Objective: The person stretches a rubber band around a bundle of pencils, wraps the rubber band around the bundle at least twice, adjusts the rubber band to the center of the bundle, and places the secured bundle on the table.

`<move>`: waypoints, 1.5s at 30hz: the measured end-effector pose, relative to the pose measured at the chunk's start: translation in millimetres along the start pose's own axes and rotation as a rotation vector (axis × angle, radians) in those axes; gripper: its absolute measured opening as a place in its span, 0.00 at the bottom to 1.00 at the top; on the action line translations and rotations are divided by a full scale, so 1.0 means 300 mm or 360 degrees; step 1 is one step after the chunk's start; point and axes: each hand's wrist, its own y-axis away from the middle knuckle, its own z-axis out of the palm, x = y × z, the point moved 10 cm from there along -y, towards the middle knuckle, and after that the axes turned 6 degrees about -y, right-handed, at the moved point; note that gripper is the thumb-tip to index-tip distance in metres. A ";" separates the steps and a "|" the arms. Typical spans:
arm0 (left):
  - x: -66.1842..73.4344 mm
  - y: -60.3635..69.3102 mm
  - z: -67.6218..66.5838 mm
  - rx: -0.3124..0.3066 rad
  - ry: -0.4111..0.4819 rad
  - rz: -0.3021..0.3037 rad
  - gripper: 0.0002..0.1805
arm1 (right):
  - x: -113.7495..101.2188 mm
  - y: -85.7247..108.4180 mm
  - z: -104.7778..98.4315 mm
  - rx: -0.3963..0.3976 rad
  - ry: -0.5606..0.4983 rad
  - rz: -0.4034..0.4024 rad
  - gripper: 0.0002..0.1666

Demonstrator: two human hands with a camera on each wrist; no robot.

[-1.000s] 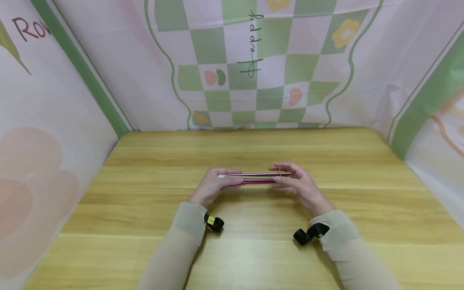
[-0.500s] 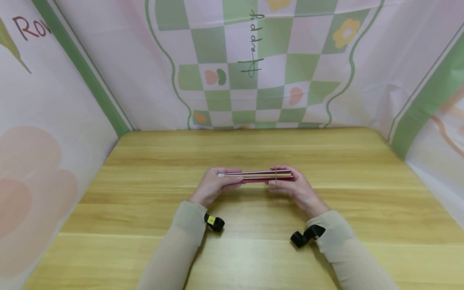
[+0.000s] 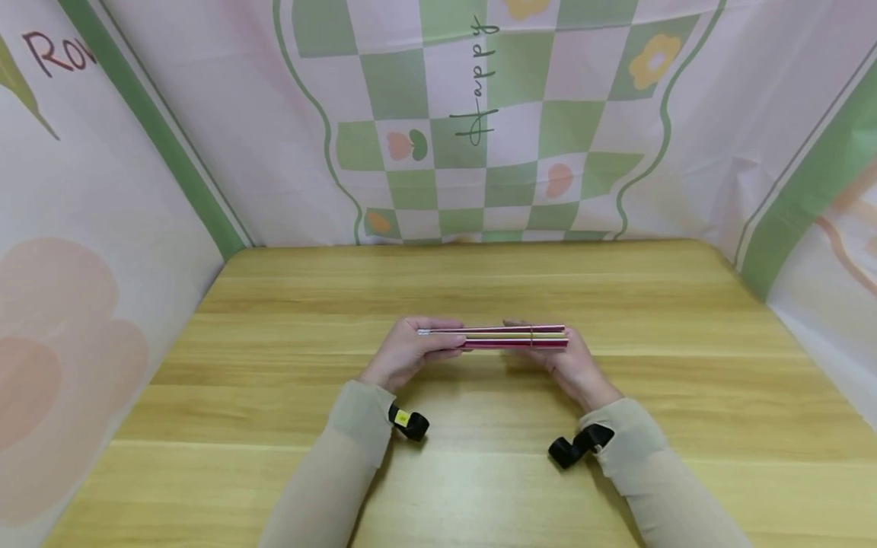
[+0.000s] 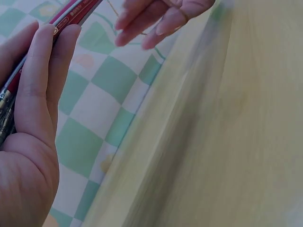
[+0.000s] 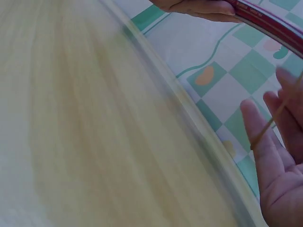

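A bundle of dark red pencils [image 3: 548, 343] lies level above the table, silver ferrules at its left end. My left hand [image 3: 411, 350] grips that end, thumb on the near side and fingers beyond. A thin tan rubber band [image 5: 277, 116] runs taut from a finger of my right hand [image 5: 279, 179], whose fingers are spread and fairly straight. In the head view the band crosses the bundle near its right end, and my right hand [image 3: 575, 373] is partly hidden behind the pencils. Whether the band fully encircles them, I cannot tell.
The wooden table [image 3: 438, 472] spreads beneath both hands. Behind it hangs a green-and-white checked cloth [image 3: 459, 183], with printed cloth at both sides too. Each wrist wears a small black camera strap [image 3: 581, 447].
The bundle has shifted slightly right. My right hand's fingers have moved from around the bundle's right end to behind and below it, and the rubber band now crosses the pencils.
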 end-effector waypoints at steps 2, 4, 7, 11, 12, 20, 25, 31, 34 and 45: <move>-0.001 0.001 0.018 -0.0034 -0.0026 -0.0007 0.20 | -0.008 0.001 -0.006 0.0074 -0.0022 0.0021 0.16; -0.003 0.004 0.033 -0.0063 -0.0049 -0.0020 0.20 | -0.009 0.003 -0.012 0.0174 -0.0095 0.0088 0.11; -0.003 0.009 0.048 -0.0088 -0.0085 -0.0039 0.19 | 0.008 0.009 -0.028 0.0370 -0.0275 0.0273 0.07; -0.005 0.010 0.053 -0.0089 -0.0094 -0.0041 0.20 | 0.022 0.012 -0.035 0.0450 -0.0469 0.0388 0.11; -0.005 0.010 0.053 -0.0086 -0.0083 -0.0042 0.20 | 0.022 0.011 -0.034 0.0438 -0.0514 0.0386 0.12; -0.007 0.005 0.052 -0.0087 0.0026 -0.0013 0.21 | 0.040 -0.005 0.016 0.0047 -0.0762 0.0313 0.25; -0.009 0.002 0.039 -0.0043 0.0126 -0.0010 0.22 | 0.092 -0.005 0.033 -0.0011 -0.1032 0.0395 0.30; -0.017 -0.003 0.027 -0.0003 0.0288 -0.0003 0.22 | 0.100 -0.010 0.035 0.0055 -0.1063 0.0329 0.22; -0.019 -0.004 0.026 0.0007 0.0367 -0.0001 0.22 | 0.070 -0.012 0.026 0.0088 -0.0894 0.0170 0.25; -0.012 -0.006 -0.008 0.0085 0.0472 0.0015 0.23 | -0.063 0.005 -0.021 0.0311 -0.0483 -0.0360 0.38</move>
